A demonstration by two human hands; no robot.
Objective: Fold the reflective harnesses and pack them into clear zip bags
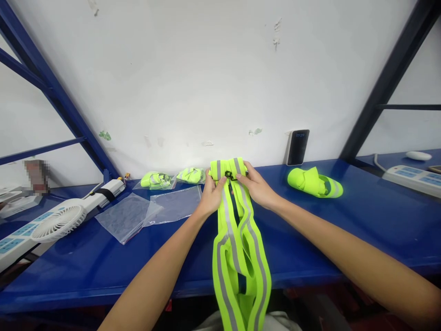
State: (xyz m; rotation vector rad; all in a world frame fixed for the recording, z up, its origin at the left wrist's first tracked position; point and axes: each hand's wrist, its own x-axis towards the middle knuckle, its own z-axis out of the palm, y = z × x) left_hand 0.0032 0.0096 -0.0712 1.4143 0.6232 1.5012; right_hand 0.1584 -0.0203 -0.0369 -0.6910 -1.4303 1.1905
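A neon yellow reflective harness (230, 230) with grey stripes is between my hands. Its upper end is folded over near a black buckle (229, 175), and its long straps hang down over the table's front edge. My left hand (212, 192) grips the folded end from the left, thumb beside the buckle. On the other side my right hand (257, 185) pinches the same end, its thumb close to the buckle too. The fingers behind the fabric are hidden. To the right lies a rolled-up yellow reflective harness (314, 182), apart from both hands.
Two bagged yellow bundles (155, 180) (191, 175) lie against the wall. Flat clear zip bags (126, 216) (174, 205) rest on the blue table (296, 248). A white fan (58, 224) sits on a power strip (20, 239) at left. A phone (297, 147) leans upright at the back.
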